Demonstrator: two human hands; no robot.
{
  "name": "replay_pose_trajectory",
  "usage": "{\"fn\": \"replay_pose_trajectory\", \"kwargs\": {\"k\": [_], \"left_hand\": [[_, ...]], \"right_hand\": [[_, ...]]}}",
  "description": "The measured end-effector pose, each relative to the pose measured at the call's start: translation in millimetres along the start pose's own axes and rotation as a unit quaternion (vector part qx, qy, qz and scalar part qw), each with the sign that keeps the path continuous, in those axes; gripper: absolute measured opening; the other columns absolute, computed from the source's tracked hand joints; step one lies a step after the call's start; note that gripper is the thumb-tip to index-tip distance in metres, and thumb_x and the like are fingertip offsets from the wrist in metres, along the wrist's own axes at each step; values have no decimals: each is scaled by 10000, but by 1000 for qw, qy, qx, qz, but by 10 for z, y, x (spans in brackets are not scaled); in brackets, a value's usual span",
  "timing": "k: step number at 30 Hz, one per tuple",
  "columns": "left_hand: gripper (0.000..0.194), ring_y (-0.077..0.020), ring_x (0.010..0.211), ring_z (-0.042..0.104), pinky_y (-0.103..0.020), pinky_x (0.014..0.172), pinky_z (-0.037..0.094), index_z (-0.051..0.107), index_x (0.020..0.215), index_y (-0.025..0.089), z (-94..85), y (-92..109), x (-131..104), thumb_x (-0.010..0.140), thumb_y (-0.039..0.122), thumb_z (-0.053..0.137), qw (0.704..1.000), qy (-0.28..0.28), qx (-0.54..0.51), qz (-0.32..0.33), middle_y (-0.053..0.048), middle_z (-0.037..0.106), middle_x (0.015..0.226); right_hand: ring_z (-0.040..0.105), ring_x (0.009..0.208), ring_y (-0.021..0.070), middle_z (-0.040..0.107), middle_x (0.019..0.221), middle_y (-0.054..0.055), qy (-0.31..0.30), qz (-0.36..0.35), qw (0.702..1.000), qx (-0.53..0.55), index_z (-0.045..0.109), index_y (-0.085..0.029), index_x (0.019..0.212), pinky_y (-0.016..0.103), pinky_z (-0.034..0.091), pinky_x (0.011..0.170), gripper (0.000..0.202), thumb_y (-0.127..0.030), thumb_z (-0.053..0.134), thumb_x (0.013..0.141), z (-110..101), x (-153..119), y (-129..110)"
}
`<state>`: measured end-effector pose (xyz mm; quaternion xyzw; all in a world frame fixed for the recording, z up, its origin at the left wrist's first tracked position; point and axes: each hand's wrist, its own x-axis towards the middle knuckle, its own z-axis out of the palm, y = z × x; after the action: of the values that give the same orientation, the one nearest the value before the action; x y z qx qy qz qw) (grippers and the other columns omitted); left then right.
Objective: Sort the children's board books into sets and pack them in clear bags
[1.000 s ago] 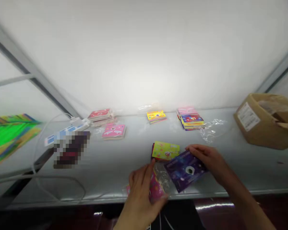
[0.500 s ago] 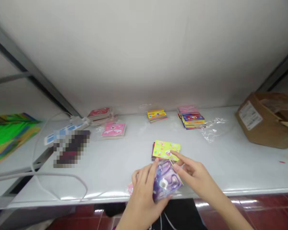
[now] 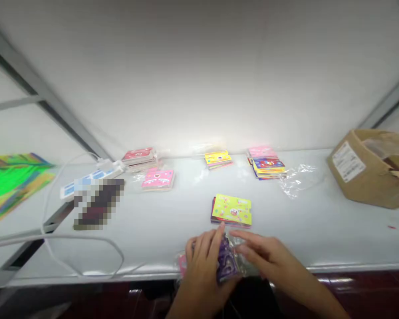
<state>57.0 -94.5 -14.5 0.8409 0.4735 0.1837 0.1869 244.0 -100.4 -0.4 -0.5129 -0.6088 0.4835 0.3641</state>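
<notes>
My left hand (image 3: pixel 204 266) is wrapped round a purple patterned card pack (image 3: pixel 226 261) in clear plastic at the table's front edge. From the right, my right hand (image 3: pixel 269 257) reaches in, its fingertips close together at the clear plastic by the pack's upper right. Whether they pinch the film is hard to make out. Just beyond the hands lies a stack of cards with a yellow-green one (image 3: pixel 232 209) on top. Something pink in plastic (image 3: pixel 182 263) shows beside my left hand, partly covered by it.
Further back are red cards (image 3: pixel 138 155), pink cards (image 3: pixel 158 178), yellow cards (image 3: pixel 217 157) and a blue-topped stack (image 3: pixel 269 165). Crumpled clear film (image 3: pixel 294 179) lies beside that. A cardboard box (image 3: pixel 369 173) stands right; a power strip (image 3: pixel 89 179) and cables are left.
The purple pack has tilted and moved slightly down towards the table edge. My right hand has drawn back from the yellow-green card, which now shows fully.
</notes>
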Motion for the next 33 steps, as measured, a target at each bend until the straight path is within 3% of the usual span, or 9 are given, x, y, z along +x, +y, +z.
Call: {"fn": "replay_pose_trajectory", "kwargs": {"k": [3,5,8,11,13,16,21,28,33], "left_hand": [[931,-288,1172,424,-508,988,295,113,1438,277,19,-11,-12,709,315,691,1000,-4,0,-7,-106,482,1299],[920,-289,1161,429,-506,979,301,124,1435,280,18,-35,-19,710,326,689,1000,1,3,-13,-107,482,1300],[915,-291,1148,439,-499,967,311,144,1433,268,7,-86,-18,700,279,691,1000,8,13,-27,-113,483,1302],[879,-285,1155,443,-499,973,303,165,1430,247,4,-144,-2,712,251,672,999,19,23,-40,-115,495,1294],[862,-286,1157,450,-503,975,301,188,1426,233,9,-175,10,712,257,670,999,23,27,-41,-117,502,1289],[856,-293,1155,456,-499,972,312,228,1420,216,17,-201,18,698,282,684,999,5,24,-40,-124,508,1287],[868,-293,1149,461,-490,976,328,268,1411,242,31,-216,-3,670,324,711,999,-34,4,-42,-112,532,1260],[866,-297,1122,475,-472,956,352,302,1403,227,-1,-192,14,658,348,726,998,-45,-11,-53,-117,553,1229],[851,-296,1132,466,-475,960,340,303,1402,240,-25,-179,39,663,314,718,996,-52,-11,-69,-109,539,1253]], "right_hand": [[619,705,177,718,858,47,-40,19,999,23,663,-239,1128,298,509,680,378,-436,507,847,-12,39,33],[576,588,139,709,864,53,-14,38,997,63,669,-227,1094,266,487,573,374,-447,500,842,-63,74,79],[418,399,73,671,762,46,74,76,988,114,653,-185,1057,215,361,395,405,-474,493,823,-177,147,181],[370,359,68,606,640,20,193,114,970,97,632,-143,1009,215,291,355,457,-513,537,757,-281,251,316],[365,345,76,592,610,14,223,147,962,55,621,-136,993,227,275,352,462,-516,533,746,-318,332,406],[420,371,116,595,553,21,210,157,965,-19,639,-143,910,249,292,386,422,-515,523,750,-316,450,509],[523,505,164,578,504,10,219,106,964,-104,644,-175,692,269,347,511,308,-479,598,709,-278,589,581],[502,504,149,576,530,11,225,79,971,-11,628,-179,638,261,353,492,279,-450,617,703,-323,577,664],[460,468,122,567,558,3,202,94,971,89,599,-179,677,232,292,428,293,-468,641,695,-339,518,704]]}}
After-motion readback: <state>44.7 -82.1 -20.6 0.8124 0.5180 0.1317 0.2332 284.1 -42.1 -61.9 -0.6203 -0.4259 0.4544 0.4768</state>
